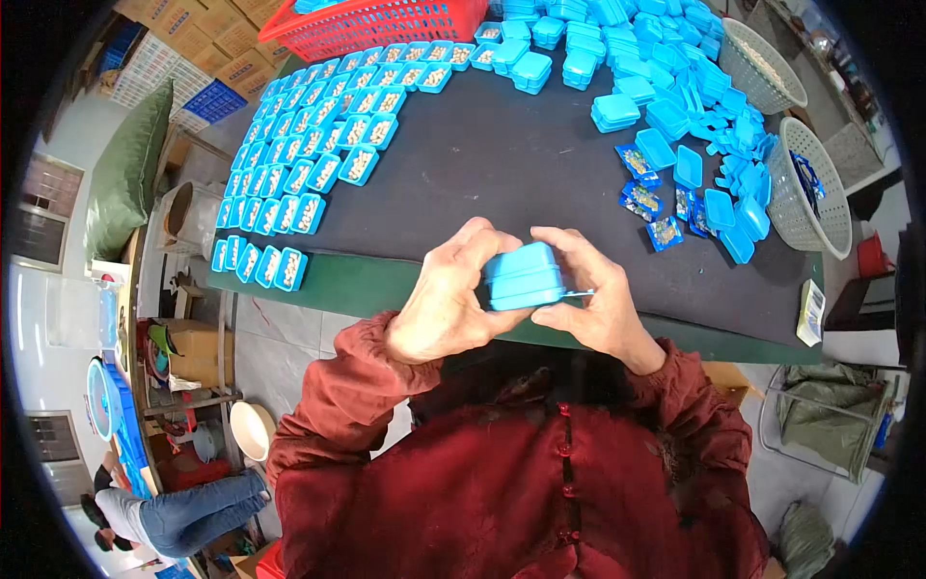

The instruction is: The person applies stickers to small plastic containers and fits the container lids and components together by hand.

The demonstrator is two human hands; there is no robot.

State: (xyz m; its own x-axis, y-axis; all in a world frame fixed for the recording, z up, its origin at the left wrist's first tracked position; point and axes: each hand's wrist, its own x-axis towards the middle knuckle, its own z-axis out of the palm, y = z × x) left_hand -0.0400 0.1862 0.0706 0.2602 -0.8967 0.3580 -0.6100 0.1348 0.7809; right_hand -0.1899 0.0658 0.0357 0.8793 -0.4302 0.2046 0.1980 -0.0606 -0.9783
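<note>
In front of my chest, just over the near table edge, I hold a small blue plastic box (pixel 526 278) between both hands. My left hand (pixel 451 294) wraps round its left side. On the other side, the fingers and thumb of my right hand (pixel 600 299) press against it, and a thin blue edge sticks out near that thumb. What is inside the box is hidden. To the left on the table, rows of open blue boxes (pixel 359 166) hold small pale pieces. Shiny printed packets (pixel 664 234) lie to the right, beside loose blue boxes (pixel 689 167).
A large heap of blue boxes (pixel 666 68) covers the far right. Two grey baskets (pixel 820 217) stand along the right edge. A red basket (pixel 371 29) is at the back. At lower left, another person (pixel 183 516) is by a shelf.
</note>
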